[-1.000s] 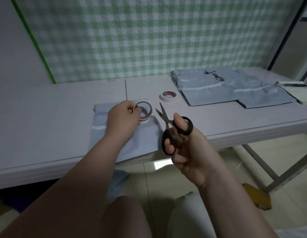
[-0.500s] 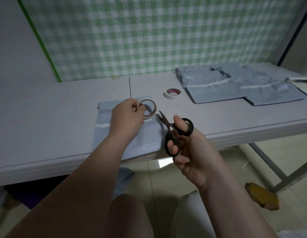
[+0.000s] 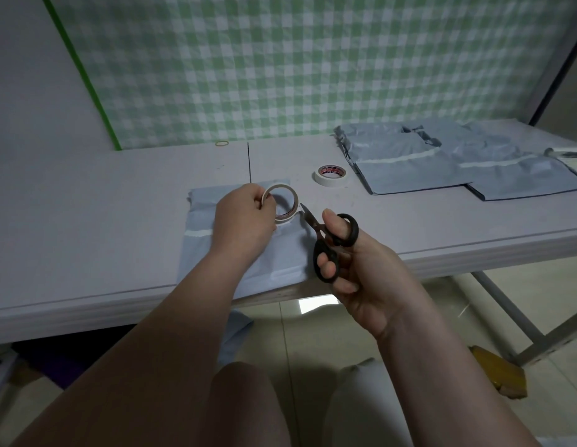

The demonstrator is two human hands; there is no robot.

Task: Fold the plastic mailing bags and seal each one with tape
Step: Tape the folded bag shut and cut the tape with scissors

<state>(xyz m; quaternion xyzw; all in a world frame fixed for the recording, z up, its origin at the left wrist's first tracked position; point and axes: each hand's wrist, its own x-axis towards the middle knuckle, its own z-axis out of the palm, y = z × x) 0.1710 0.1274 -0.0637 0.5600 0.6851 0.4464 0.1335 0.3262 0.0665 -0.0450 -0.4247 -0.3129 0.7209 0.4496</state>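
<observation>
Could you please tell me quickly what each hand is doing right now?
Left hand: gripping the tape roll over the mailing bag.
Right hand: gripping the black scissors, thumb and fingers through the handles.

The tape roll lying flat carries red label print too small to read

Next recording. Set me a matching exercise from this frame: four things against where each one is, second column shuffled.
1 scissors
2 thin tape roll
3 fuller tape roll
4 rubber band

A flat on the table, untouched, near the stacked bags
B in the right hand
C far side of the table, by the checked wall
D held by the left hand above the folded bag

Pairs: 1-B, 2-D, 3-A, 4-C
</observation>
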